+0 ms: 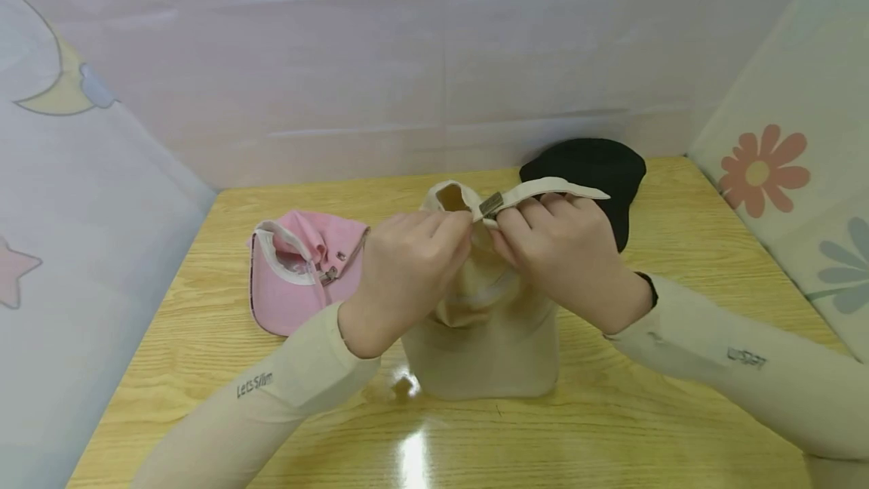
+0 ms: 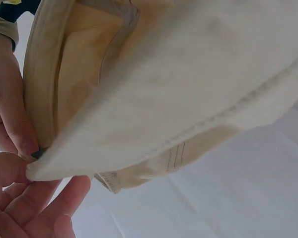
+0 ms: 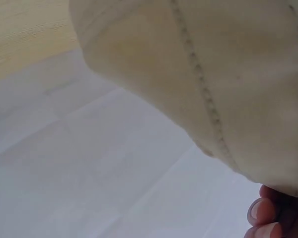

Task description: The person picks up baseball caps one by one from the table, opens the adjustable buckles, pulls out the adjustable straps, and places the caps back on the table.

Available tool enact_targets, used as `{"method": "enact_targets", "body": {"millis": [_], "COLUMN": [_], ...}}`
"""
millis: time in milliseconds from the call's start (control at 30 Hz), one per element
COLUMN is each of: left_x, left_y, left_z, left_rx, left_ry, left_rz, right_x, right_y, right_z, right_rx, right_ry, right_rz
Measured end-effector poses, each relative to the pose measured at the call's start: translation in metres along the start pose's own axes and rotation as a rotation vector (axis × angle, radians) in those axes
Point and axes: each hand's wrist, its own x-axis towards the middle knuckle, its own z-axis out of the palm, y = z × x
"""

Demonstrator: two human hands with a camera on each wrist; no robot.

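Note:
Both hands hold a beige cap [image 1: 485, 353] up by its back, its brim hanging toward the person over the table. My left hand [image 1: 414, 270] pinches the cap's back edge beside the strap opening; in the left wrist view, thumb and fingers [image 2: 20, 198] grip the fabric's corner. With curled fingers my right hand [image 1: 563, 255] grips the strap [image 1: 553, 186] close to a dark metal buckle [image 1: 491, 204], and the strap's loose end sticks out to the right. In the right wrist view the cap's stitched panel [image 3: 198, 89] hides most of that hand.
A pink cap [image 1: 292, 296] lies on the wooden table [image 1: 462, 444] left of the hands, its inside partly showing. Behind the right hand is a black cap [image 1: 584, 161], partly covered. Pale cloth walls [image 1: 339, 59] stand around the table at the back and sides.

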Motion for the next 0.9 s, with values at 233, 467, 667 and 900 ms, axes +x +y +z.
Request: {"method": "enact_targets", "body": {"millis": [233,467,667,900], "left_x": [0.0001,-0.0017,0.0015,0.0027], "left_y": [-0.0002,0.0,0.0009,0.0009], "left_z": [-0.0018,-0.0032,-0.0027,-0.0026], "left_rx": [-0.03,-0.023,-0.026,-0.016], "left_ry": [-0.012,-0.028,-0.021,0.0], "left_rz": [-0.013,-0.041,-0.073,-0.046], "right_x": [0.0016,0.0034,0.0039,0.0032], "right_y": [0.0006,0.0039,0.0034,0.0033], "right_z": [-0.0004,-0.0041,-0.0062,-0.0058], "right_rx": [0.077,0.08,0.065,0.054], "right_ry": [-0.032,-0.047,-0.043,-0.032], "right_rz": [0.029,0.027,0.005,0.001]}}
